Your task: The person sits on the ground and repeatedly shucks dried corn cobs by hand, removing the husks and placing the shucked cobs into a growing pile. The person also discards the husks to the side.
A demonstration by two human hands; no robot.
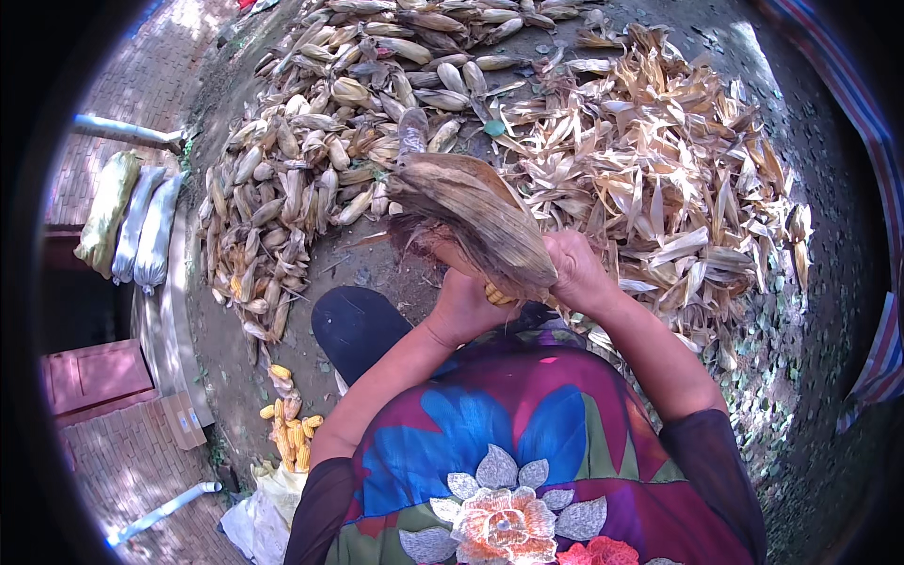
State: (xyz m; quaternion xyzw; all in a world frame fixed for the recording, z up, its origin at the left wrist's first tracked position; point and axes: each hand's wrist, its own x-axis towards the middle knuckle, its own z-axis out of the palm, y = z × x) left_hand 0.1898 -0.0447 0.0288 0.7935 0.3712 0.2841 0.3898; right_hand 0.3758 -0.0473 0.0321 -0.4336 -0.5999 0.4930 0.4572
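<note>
In front of my torso, my left hand [462, 308] is wrapped around the lower part of an ear of corn, whose yellow kernels [498, 294] show in a small patch. A broad dry husk [487, 215] fans upward from the ear and hides much of it. Reddish-brown silk [415, 239] hangs at its left side. My right hand [575, 272] pinches the husk at its right edge, close to the left hand. The fingertips of both hands are partly hidden.
Ahead and left lies a heap of unhusked corn ears [282, 159]. Loose dry husks [664, 162] are piled on the right. Bare yellow cobs [293, 427] lie left of me, beside a whitish sack [265, 512]. Filled bags [134, 219] stand near a brick wall [116, 452]. Striped sheeting [872, 127] borders the right.
</note>
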